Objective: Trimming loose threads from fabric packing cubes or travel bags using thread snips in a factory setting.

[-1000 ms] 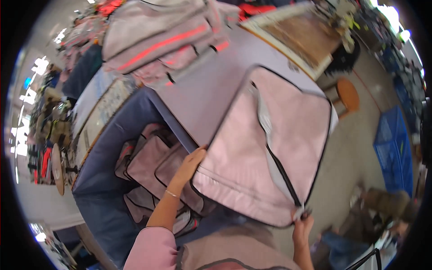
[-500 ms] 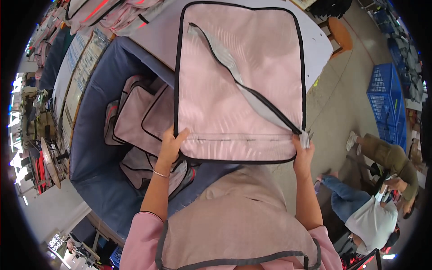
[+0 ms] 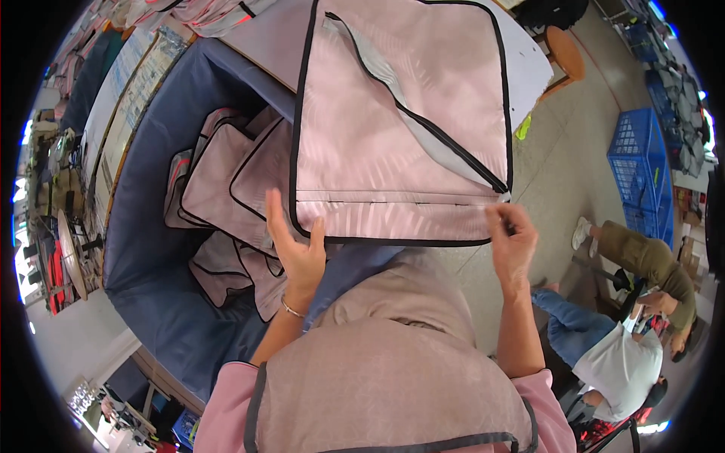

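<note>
A pink fabric panel (image 3: 438,60) with black edge binding lies before me, partly over the white table. A black zipper (image 3: 445,143) with a grey strip along it runs slantwise across the panel, its lower end at the right edge. A stitched seam crosses near the panel's bottom. Beside the lower left corner, my left hand (image 3: 300,253) is open, thumb and fingers spread. My right hand (image 3: 515,241) is at the lower right corner, its fingers curled closed against the panel's edge; what they pinch, if anything, is hidden.
To the left, a dark blue cloth bin (image 3: 143,241) holds several pink black-edged pieces (image 3: 219,174). The white table (image 3: 529,68) is ahead. An orange stool (image 3: 565,57), blue plastic crates (image 3: 638,166) and two people (image 3: 615,366) are to the right.
My left hand has let go of the panel and spread its fingers. My right hand has curled closed at the corner, where loose whitish ends stuck out before. The panel sits higher in view.
</note>
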### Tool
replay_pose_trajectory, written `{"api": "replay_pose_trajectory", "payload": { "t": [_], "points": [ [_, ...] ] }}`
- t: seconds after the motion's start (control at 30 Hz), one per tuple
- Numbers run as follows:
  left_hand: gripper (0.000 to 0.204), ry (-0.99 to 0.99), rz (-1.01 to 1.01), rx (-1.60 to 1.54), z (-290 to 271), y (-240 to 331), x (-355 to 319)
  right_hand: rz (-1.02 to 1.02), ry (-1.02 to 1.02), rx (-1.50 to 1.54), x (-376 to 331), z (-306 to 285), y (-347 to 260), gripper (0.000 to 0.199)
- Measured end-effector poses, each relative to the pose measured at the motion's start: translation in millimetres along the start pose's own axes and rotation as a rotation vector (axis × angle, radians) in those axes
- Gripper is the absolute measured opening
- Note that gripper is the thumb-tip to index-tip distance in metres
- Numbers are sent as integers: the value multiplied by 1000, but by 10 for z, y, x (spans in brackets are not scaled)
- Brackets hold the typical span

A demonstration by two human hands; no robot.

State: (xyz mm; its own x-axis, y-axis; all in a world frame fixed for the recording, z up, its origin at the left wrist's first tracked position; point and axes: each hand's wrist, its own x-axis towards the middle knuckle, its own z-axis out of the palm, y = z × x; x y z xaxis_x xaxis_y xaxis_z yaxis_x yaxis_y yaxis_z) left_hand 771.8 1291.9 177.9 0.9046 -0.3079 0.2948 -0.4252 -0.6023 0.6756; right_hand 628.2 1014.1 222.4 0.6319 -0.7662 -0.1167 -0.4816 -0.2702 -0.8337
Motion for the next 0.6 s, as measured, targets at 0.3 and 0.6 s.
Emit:
{"api": "replay_pose_trajectory", "payload": {
  "t": [0.3, 0.6],
  "points": [
    [47, 21, -1251, -1385, 300, -76, -689, -697, -642, -264, -123, 771, -534, 27],
    [52, 175, -743, -1201, 246, 126, -23, -852, -729, -330, 419, 988, -765, 15]
  ]
}}
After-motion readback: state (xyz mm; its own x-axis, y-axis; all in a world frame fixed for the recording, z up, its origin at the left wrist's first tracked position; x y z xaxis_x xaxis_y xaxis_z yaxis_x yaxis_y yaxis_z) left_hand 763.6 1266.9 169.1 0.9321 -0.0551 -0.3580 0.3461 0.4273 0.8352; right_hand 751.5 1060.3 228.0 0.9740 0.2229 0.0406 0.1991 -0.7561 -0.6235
